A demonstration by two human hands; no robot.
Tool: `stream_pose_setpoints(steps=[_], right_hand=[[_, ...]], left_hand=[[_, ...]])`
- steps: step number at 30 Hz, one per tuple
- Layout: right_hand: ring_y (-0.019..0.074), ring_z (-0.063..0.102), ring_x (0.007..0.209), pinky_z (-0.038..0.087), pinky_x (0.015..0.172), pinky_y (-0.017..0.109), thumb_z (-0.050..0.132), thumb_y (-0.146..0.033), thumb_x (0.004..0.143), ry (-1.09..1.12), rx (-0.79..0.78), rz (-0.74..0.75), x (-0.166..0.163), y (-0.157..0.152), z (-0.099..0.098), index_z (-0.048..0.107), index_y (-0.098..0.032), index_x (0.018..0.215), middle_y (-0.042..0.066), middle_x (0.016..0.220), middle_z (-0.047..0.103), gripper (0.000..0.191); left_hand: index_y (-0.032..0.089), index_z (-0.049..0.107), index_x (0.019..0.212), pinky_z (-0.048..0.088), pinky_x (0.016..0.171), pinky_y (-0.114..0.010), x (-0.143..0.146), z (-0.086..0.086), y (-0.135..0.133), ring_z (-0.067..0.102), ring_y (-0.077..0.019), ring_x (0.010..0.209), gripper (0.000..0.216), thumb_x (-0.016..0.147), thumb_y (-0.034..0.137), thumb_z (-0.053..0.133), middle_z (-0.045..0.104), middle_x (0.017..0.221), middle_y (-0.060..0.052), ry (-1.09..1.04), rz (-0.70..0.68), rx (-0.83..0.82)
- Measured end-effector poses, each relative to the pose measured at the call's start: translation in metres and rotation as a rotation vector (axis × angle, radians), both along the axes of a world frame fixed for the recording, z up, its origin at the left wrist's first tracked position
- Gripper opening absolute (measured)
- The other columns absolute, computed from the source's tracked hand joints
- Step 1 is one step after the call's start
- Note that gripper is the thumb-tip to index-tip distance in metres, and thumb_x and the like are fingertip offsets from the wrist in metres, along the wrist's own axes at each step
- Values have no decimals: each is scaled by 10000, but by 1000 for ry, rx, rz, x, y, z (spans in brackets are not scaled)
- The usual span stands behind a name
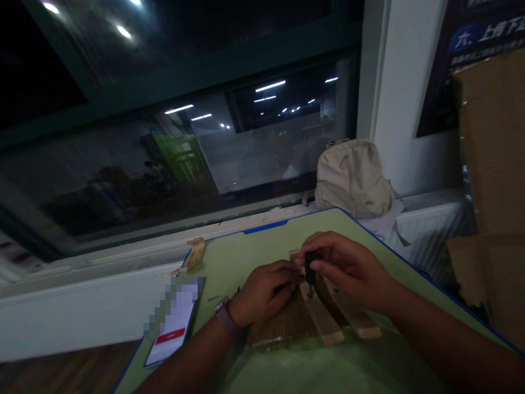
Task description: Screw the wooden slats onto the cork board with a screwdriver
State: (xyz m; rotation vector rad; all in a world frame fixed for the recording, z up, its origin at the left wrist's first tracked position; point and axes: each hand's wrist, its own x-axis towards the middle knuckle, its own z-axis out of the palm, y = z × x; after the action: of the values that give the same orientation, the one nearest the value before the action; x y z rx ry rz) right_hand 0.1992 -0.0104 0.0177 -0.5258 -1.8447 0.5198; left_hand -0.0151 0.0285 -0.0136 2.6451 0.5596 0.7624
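My right hand [348, 271] grips a small screwdriver [310, 269] by its black handle. The shaft points down at a pale wooden slat [324, 320], and the tip seems to meet the wood. Beside the handle, the fingers of my left hand [264, 287] are bent and drawn together at the slat's upper part; what they hold, if anything, is hidden. A second wooden slat [363, 323] runs alongside to the right, partly under my right hand. Both slats lie over a flat brown piece [276, 331] with a shiny, film-like surface.
The green tabletop [233, 254] has a blue edge. A phone [176, 328] with a lit screen lies left of my left forearm. Curved wooden pieces [197, 253] sit at the table's far left corner. Behind stand a beige backpack [353, 178] and, at right, cardboard boxes [494, 142].
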Motion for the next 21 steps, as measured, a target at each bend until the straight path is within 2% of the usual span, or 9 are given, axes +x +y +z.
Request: stream_pose_setpoints(steps=[4, 6, 8, 10, 12, 15, 16, 18, 21], right_hand=[[154, 603, 711, 490, 611, 265, 676, -209, 853, -70, 200, -238, 2, 1, 3, 624, -206, 903, 23, 774, 617, 72], [157, 602, 689, 488, 596, 269, 682, -221, 847, -105, 246, -308, 5, 3, 7, 639, -201, 901, 28, 760, 619, 72], [181, 640, 779, 522, 670, 296, 647, -211, 866, -121, 261, -300, 8, 4, 10, 655, -197, 954, 59, 834, 659, 90], [201, 660, 924, 538, 795, 331, 596, -187, 891, -120, 234, -228, 9, 5, 10, 660, -201, 1010, 85, 948, 694, 136], [200, 665, 1003, 538, 862, 344, 558, -170, 911, -103, 124, -119, 9, 6, 8, 657, -208, 1052, 88, 1023, 708, 176], [182, 697, 949, 563, 812, 313, 559, -177, 907, -9, -84, 2, 5, 6, 2, 623, -212, 1111, 75, 1017, 712, 217], [174, 702, 915, 567, 782, 299, 572, -180, 896, 31, -121, -1, 3, 7, 0, 606, -214, 1125, 67, 993, 709, 234], [169, 690, 862, 564, 730, 284, 614, -193, 864, 67, -96, -86, 0, 7, -2, 595, -217, 1097, 49, 927, 688, 234], [163, 636, 746, 525, 638, 273, 668, -214, 829, -12, 86, -275, 1, 9, -1, 604, -209, 920, 31, 812, 637, 112]], left_hand=[[174, 667, 1073, 507, 889, -324, 0, 0, 0, 638, -212, 1015, 240, 930, 147, 475, 653, 1118, -101, -1, -5, 2], [177, 666, 1074, 506, 894, -322, 0, 0, 1, 636, -212, 1027, 241, 932, 147, 474, 653, 1119, -101, -5, -7, 2], [180, 666, 1070, 503, 905, -321, 0, 0, 1, 631, -211, 1048, 239, 933, 148, 473, 652, 1129, -101, -8, -10, 2], [179, 668, 1062, 503, 909, -320, -1, -1, 1, 631, -210, 1051, 235, 934, 150, 473, 651, 1136, -101, -11, -13, 3], [179, 669, 1055, 504, 913, -324, -1, -1, 1, 632, -210, 1049, 230, 936, 154, 474, 650, 1145, -103, -13, -12, 3], [182, 670, 1050, 503, 921, -328, -1, -1, 1, 631, -211, 1050, 222, 937, 161, 480, 647, 1156, -103, -13, -11, 2], [182, 671, 1050, 504, 921, -329, -1, -1, 1, 632, -211, 1047, 222, 937, 164, 481, 649, 1151, -103, -12, -11, 1], [183, 671, 1052, 507, 911, -329, -1, -1, 1, 634, -212, 1037, 224, 938, 167, 479, 653, 1133, -103, -11, -11, 0], [182, 670, 1055, 509, 903, -330, 0, -1, 1, 633, -215, 1038, 229, 934, 162, 477, 655, 1119, -101, -11, -14, 1]])
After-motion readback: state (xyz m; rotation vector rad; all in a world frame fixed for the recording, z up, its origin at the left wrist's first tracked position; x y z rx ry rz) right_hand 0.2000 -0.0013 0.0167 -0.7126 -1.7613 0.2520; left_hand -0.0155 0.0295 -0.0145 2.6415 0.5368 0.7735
